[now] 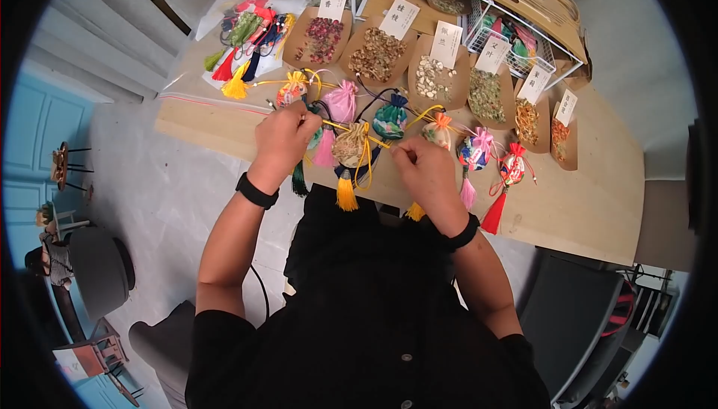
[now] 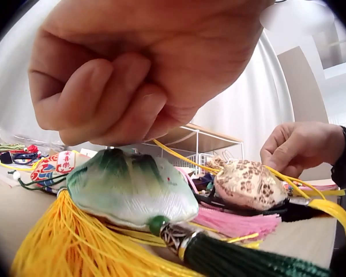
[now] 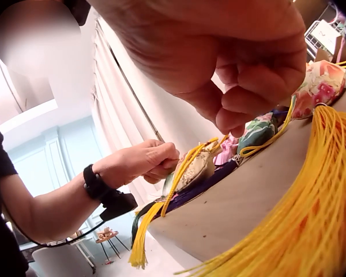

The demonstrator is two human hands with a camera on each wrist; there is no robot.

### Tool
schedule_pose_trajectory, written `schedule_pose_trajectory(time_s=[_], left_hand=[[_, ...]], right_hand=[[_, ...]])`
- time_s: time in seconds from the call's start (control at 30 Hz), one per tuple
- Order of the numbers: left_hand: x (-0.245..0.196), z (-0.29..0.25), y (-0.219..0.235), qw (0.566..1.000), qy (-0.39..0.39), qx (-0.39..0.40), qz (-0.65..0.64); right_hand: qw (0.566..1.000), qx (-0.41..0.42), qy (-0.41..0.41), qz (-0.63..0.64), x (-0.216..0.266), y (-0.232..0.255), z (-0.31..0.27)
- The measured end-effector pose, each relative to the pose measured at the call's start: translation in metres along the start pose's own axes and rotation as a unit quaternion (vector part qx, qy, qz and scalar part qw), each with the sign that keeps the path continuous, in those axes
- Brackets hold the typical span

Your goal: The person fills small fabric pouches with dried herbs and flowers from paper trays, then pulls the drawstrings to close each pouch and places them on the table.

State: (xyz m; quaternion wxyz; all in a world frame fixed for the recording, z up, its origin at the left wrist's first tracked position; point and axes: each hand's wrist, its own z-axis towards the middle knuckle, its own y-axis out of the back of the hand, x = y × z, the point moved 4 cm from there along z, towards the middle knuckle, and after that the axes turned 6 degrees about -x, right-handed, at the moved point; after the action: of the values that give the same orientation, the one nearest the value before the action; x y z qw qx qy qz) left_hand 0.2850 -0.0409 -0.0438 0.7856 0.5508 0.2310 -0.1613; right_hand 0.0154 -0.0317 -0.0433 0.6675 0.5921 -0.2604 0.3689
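A beige, brown-patterned drawstring sachet (image 1: 350, 145) with a yellow tassel (image 1: 345, 193) lies between my hands at the table's front edge. Its yellow cord (image 2: 179, 154) runs from the gathered neck to both sides. My left hand (image 1: 286, 139) pinches one end, fingers curled, above a green-and-white sachet (image 2: 132, 187) with a dark green tassel (image 2: 248, 254). My right hand (image 1: 428, 173) pinches the cord on the other side between thumb and fingertips. Below that hand sits a floral sachet (image 3: 320, 89) with a long yellow tassel (image 3: 317, 190). The cord looks taut in the left wrist view.
Pink (image 1: 341, 102), dark green (image 1: 390, 118), blue (image 1: 476, 148) and red (image 1: 513, 163) sachets line the table (image 1: 583, 207). Behind them stand labelled paper trays of dried herbs (image 1: 378, 53) and a white wire rack (image 1: 479, 38). Loose tassels and cords (image 1: 250, 38) lie at back left.
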Motion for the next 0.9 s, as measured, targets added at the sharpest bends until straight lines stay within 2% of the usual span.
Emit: schedule_pose_trajectory(time_s=[0.1,0.2,0.33,0.43,0.57,0.6,0.73,0.83,0.9], left_hand=[[0.001,0.002,-0.005,0.998,-0.018,-0.059,0.027],[-0.010,-0.002,0.001,0.992,-0.029,-0.076,0.100],[-0.018,-0.005,0.014,0.983,-0.061,-0.117,0.131],[-0.012,0.002,0.029,0.988,-0.048,-0.105,0.102],[0.014,0.026,0.049,0.993,-0.040,-0.082,0.081],[0.019,0.033,0.055,0.994,-0.009,-0.065,0.091],[0.058,0.070,0.064,0.986,-0.011,-0.101,0.134],[0.119,0.115,0.059,0.977,0.011,-0.106,0.186],[0.143,0.139,0.059,0.974,0.040,-0.103,0.199]], right_hand=[[1.000,0.004,0.015,-0.005,0.002,-0.004,0.002],[0.999,-0.006,0.034,-0.022,0.010,-0.002,0.001],[0.993,-0.028,0.076,-0.083,0.006,0.005,-0.005],[0.995,-0.027,0.061,-0.075,0.008,0.017,-0.011],[0.998,-0.003,0.053,-0.040,0.007,0.024,-0.021],[0.998,0.001,0.059,-0.029,0.007,0.023,-0.024],[0.997,0.034,0.068,0.003,0.015,0.013,-0.026],[0.993,0.081,0.086,-0.017,0.022,-0.001,-0.026],[0.991,0.103,0.077,-0.034,0.029,-0.006,-0.025]])
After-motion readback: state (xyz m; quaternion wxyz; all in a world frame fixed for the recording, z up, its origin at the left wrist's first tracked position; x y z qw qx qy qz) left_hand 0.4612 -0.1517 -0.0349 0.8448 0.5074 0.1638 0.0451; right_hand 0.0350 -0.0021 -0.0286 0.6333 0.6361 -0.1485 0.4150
